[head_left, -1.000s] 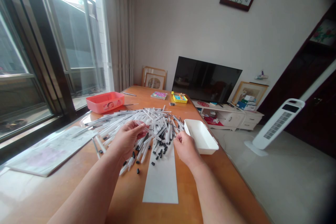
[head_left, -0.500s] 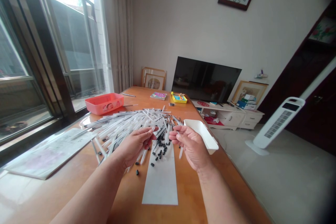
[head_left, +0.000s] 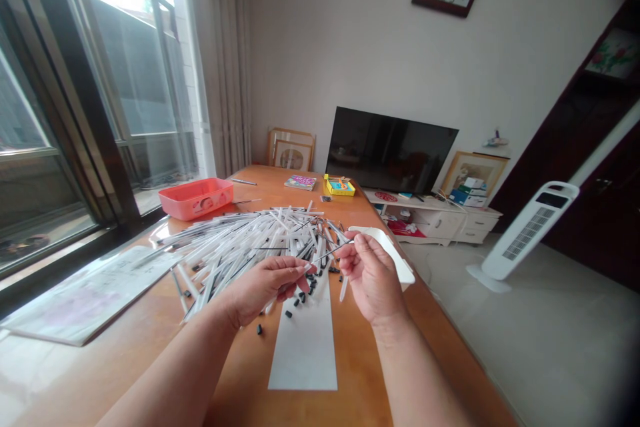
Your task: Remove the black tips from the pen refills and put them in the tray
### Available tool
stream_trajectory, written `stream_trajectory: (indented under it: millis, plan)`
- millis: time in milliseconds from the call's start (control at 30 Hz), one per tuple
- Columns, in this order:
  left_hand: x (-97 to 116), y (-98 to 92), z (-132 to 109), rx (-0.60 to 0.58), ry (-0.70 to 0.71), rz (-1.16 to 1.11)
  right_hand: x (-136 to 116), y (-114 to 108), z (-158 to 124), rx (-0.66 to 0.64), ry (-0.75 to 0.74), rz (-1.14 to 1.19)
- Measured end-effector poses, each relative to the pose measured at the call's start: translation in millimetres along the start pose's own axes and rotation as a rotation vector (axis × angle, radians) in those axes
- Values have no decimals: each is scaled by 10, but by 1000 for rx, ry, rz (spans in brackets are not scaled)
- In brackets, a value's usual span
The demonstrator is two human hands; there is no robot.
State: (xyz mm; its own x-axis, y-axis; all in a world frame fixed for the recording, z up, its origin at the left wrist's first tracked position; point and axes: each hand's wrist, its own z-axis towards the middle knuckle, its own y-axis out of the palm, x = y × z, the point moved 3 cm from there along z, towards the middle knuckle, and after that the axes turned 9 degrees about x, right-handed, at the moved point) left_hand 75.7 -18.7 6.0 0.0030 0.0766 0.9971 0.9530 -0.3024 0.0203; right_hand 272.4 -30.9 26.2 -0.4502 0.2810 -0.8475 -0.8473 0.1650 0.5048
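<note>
My right hand [head_left: 367, 273] pinches a thin dark pen refill [head_left: 330, 253] between thumb and fingers. The refill slants down to the left, and its far end comes close to the fingertips of my left hand [head_left: 273, 285]. Those fingers are pressed together with a small whitish bit showing at the tips, too small to name. Beyond both hands spreads a heap of translucent white pen barrels [head_left: 240, 240] mixed with dark refills. Several small black caps [head_left: 289, 314] lie on and beside a strip of white paper [head_left: 304, 357] below the hands.
A white plastic tray [head_left: 397, 257] stands behind my right hand at the table's right edge. A red basket [head_left: 197, 200] is at the back left, with a large flat booklet [head_left: 75, 300] nearer. A yellow box [head_left: 340, 187] and a small book [head_left: 301, 182] lie at the far end.
My right hand has lifted and turned, and the dark refill now shows clearly in it. My left hand has moved slightly down and right, fingers still pinched.
</note>
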Motion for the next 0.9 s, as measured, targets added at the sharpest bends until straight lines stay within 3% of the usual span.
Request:
stream_trajectory:
  millis: [400,667,900]
  plan:
    - [9,14,1,-99,27,-17,86,50,-35,-51,40,-47]
    - [22,25,-1,-101,27,-26,90,66,-50,-66,62,-50]
    - [19,23,-2,-111,46,-25,154,107,-98,-186,123,-180]
